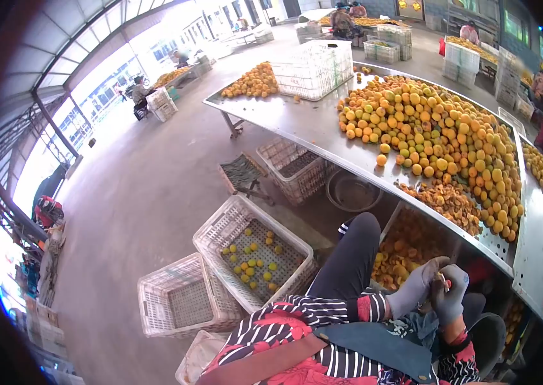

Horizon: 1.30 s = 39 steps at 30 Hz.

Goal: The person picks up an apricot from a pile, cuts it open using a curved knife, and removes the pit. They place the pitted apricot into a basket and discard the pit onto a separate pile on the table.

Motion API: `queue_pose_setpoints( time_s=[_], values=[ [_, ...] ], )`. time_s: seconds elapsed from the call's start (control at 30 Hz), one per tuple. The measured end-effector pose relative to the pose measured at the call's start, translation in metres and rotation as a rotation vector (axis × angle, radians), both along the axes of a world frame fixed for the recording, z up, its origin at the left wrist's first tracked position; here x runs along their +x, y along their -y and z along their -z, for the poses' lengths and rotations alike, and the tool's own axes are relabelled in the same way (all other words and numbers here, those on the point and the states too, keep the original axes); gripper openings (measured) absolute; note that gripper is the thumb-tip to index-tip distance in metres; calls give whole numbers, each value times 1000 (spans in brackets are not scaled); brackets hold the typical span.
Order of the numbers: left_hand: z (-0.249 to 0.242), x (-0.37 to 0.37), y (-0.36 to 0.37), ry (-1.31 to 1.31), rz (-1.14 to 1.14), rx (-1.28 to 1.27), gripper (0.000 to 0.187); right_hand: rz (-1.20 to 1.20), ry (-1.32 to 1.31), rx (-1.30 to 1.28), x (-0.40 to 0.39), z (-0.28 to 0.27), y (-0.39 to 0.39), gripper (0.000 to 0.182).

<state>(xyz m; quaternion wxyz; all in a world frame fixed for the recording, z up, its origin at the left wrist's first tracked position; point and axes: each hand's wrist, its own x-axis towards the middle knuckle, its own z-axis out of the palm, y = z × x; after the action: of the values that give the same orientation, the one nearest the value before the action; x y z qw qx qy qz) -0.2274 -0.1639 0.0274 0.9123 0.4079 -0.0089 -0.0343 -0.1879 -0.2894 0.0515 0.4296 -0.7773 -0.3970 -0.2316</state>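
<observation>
Both hands wear grey gloves and meet above my lap at the lower right. My left hand [414,290] has its fingers curled in against the other hand. Beside it, my right hand [449,292] is closed round something small with a pale and reddish part, too small to name. Just behind the hands, a crate of orange fruit pieces [390,263] stands under the table edge. On the metal table [313,125] lies a large heap of orange and yellow-green fruit [438,122], with a pile of darker torn pieces [444,204] at its near edge.
A crate with several yellow-green fruits [202,237] stands left of my knee, beside an emptier crate [143,305]. Behind are a small stool [242,173], another crate [287,186] and a round basin [353,192]. A white crate [313,70] sits on the table. People sit farther off.
</observation>
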Motion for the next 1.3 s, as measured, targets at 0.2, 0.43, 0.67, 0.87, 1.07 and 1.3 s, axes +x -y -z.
queue_pose_setpoints(
  time_s=[0.2,0.43,0.67,0.87,1.07,1.3],
  values=[
    [28,13,3,81,122,99,45,-14,75,-133,9,-12,8,32],
    [15,24,5,-191,277,-302,33,-73,162,-129,18,-42,10,48],
    [-7,15,-10,-296,516,-405,37,-108,27,-332,14,-68,12,24],
    [3,27,-12,-340,607,-452,36,-153,69,-411,21,-89,11,28],
    [-6,26,-14,-158,516,-343,32,-200,22,-441,37,-78,15,30],
    [-27,35,2,-44,16,-252,56,29,-374,-111,21,-61,-1,34]
  ],
)
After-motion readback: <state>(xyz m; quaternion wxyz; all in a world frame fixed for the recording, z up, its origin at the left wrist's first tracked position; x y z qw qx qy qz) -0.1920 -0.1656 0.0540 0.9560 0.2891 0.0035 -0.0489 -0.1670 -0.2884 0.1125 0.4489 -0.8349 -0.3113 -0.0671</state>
